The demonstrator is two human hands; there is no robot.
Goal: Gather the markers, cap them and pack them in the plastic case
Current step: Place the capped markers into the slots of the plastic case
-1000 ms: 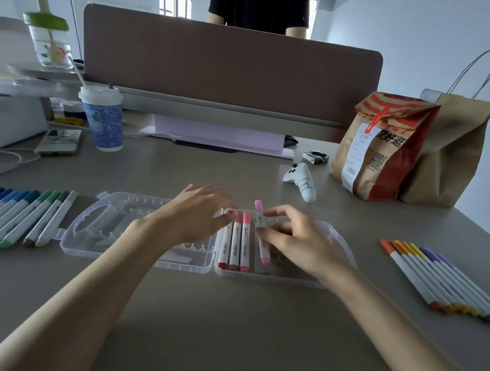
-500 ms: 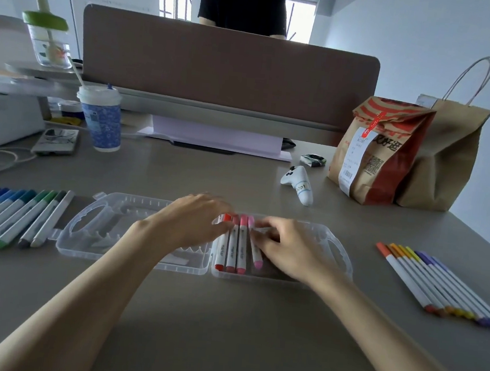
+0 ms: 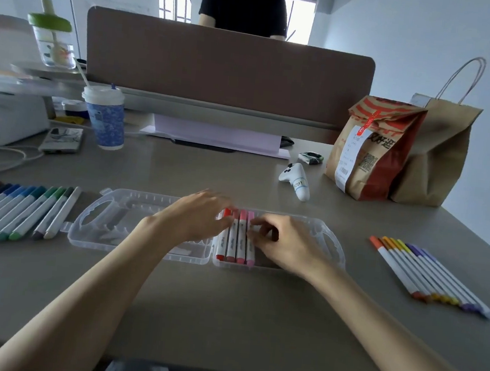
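Blue paper cup (image 3: 104, 118), white game controller (image 3: 296, 180), two paper bags (image 3: 373, 149), phone (image 3: 62, 139), brown desk divider (image 3: 227, 73)

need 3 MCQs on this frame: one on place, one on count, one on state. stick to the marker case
1. In which part of the plastic case do the red and pink markers lie?
A. the right half
B. the left half
C. neither half

2. How many markers lie in the case?
A. two
B. seven
C. four

3. What state is the case in?
A. shut and latched
B. open, both halves flat on the table
C. standing on its edge

Answers:
1 A: they all sit right of the join between the halves, and the left half shows only bare ridges.
2 C: two reddish and two pink markers lie side by side.
3 B: the two clear halves lie spread next to each other.
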